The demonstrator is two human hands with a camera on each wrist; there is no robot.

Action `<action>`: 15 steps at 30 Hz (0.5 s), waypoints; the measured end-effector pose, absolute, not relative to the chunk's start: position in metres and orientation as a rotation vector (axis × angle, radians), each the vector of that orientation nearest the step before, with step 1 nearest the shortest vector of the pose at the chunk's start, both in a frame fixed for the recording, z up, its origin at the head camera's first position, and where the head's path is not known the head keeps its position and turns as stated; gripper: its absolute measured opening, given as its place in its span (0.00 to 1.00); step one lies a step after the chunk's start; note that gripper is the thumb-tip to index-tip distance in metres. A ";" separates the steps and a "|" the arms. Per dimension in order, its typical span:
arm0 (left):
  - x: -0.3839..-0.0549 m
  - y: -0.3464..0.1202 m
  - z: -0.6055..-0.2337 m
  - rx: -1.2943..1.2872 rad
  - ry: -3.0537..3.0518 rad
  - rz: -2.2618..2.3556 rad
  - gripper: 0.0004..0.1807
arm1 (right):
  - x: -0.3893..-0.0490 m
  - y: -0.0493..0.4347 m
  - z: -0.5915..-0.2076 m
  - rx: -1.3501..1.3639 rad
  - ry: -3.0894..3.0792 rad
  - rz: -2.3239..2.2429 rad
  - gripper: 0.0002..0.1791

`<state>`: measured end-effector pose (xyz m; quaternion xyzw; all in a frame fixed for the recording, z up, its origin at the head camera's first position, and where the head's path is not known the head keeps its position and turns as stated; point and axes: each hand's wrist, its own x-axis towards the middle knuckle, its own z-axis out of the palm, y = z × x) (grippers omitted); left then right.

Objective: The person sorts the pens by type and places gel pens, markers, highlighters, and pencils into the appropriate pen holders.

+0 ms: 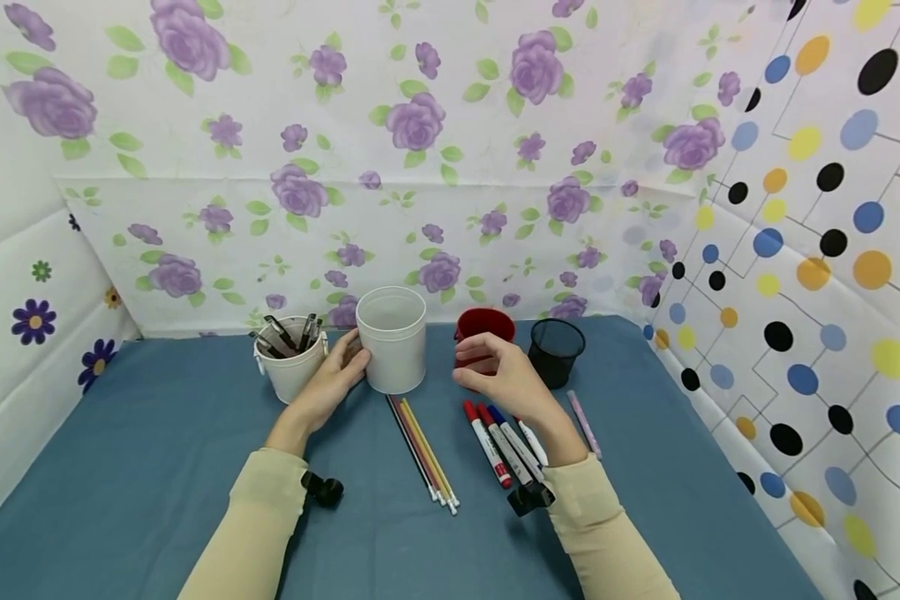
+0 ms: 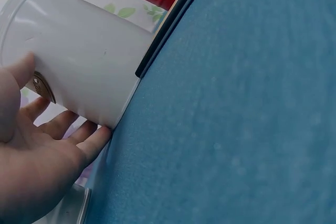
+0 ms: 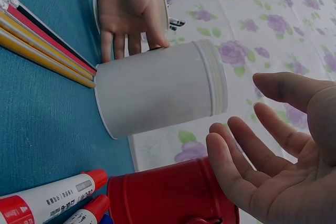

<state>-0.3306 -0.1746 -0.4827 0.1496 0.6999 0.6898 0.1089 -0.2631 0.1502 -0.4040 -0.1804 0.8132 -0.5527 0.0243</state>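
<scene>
A tall white cup (image 1: 393,354) stands upright on the blue cloth. My left hand (image 1: 335,375) touches its left side, the thumb and fingertips against the wall in the left wrist view and the palm away from it. My right hand (image 1: 506,379) is raised in front of a red bucket (image 1: 487,323), hiding part of it. Its fingers are spread and hold nothing, and in the right wrist view they overlap the bucket's rim. Several pencils (image 1: 423,450) lie side by side in front of the white cup, their tips at its base.
Left of the cup, a smaller white bucket (image 1: 294,379) holds several dark pens (image 1: 281,333). A black mesh cup (image 1: 555,354) stands on the right. Several markers (image 1: 487,442) lie below my right hand, with a pink pen (image 1: 585,425) farther right. Patterned cloth walls enclose the table.
</scene>
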 end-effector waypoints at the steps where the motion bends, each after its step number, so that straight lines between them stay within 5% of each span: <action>1: -0.331 -0.175 -0.483 0.437 2.059 2.031 0.40 | -0.263 0.150 -0.404 -0.557 2.517 -1.709 0.20; 15: -0.332 -0.177 -0.491 0.420 2.070 2.035 0.39 | -0.264 0.148 -0.407 -0.546 2.521 -1.679 0.19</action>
